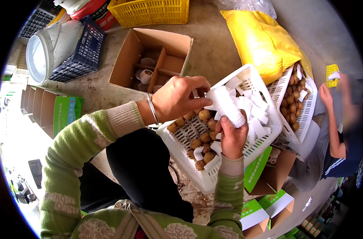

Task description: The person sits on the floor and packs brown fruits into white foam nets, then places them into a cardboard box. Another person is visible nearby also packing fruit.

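A white foam net sleeve (226, 104) is gripped near its lower end by my right hand (233, 139). At the sleeve's upper end are the thumb and fingertips of my left hand (183, 95), pinched at its edge. Whether anything is inside the sleeve is hidden. Beneath both hands stands a white plastic crate (196, 179) with a slotted floor. Brown kiwifruit (204, 137) lie loose in it, and many flat white foam sleeves (257, 112) are heaped on its right side. Beyond my left hand is a divided cardboard box (126, 65) with several net-wrapped fruit (146, 76) in its compartments.
A second white crate (308, 116) of kiwifruit touches a yellow sack (259, 44). Another person (338, 131) works at the right. Open cartons (269, 170) stand at lower right. Dividers and a green carton (62, 116), a bucket (39, 56) and a yellow crate (151, 13) lie farther out.
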